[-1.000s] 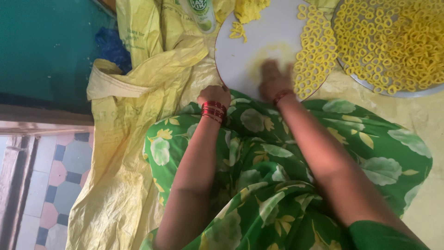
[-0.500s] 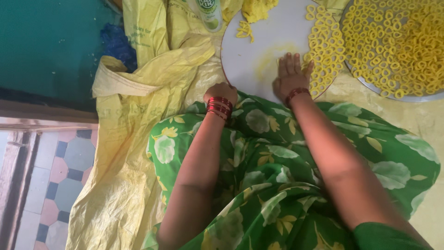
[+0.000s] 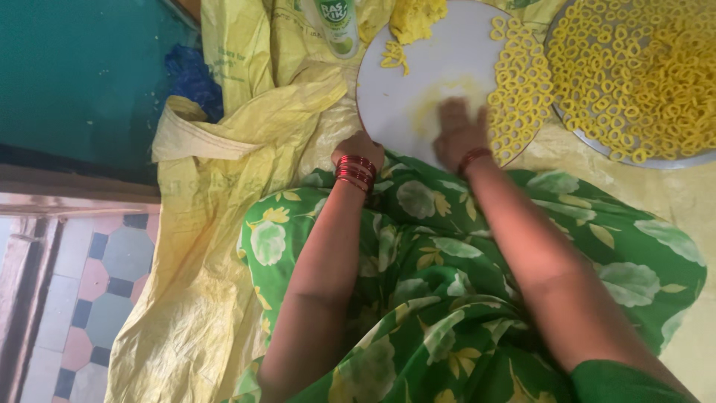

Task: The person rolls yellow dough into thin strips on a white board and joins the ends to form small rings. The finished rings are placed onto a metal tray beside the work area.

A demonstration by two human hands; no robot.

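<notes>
— Seen from above: right hand (image 3: 460,131) flat, fingers pressed together, on the round white board (image 3: 418,82), over a smear of yellow dough (image 3: 440,95). Blurred, so probably mid-roll.

— And the left hand (image 3: 360,149)?

— Curled at the board's near rim, seemingly steadying it; whether pinching anything, cannot tell.

— Finished pieces?

— Small yellow rings (image 3: 514,89) lined along the board's right edge, many more heaped on the metal tray (image 3: 675,160) just beside. Lump of dough (image 3: 416,19) at the far rim, near a green-capped bottle (image 3: 335,26).

— Step in hand?

— Judged as rolling a strand. Next move likely calls for even, light pressure, then looping the ends closed.
</notes>
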